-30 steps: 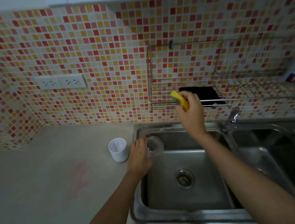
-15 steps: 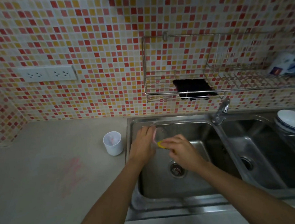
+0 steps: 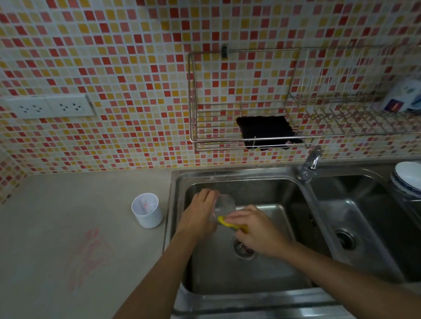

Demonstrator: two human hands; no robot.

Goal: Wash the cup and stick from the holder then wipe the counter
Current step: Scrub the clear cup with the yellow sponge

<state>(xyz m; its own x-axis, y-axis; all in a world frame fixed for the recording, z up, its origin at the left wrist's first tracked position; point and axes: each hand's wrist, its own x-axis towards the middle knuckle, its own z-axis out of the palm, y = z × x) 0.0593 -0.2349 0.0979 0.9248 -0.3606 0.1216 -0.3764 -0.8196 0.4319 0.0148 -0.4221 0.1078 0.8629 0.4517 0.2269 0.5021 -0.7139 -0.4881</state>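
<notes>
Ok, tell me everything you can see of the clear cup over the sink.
The cup is small and transparent, glass or plastic by its look, hard to make out against the steel sink. The left hand holds it tilted above the left basin. The right hand presses a yellow sponge to its lower edge. Its contents cannot be seen.
</notes>
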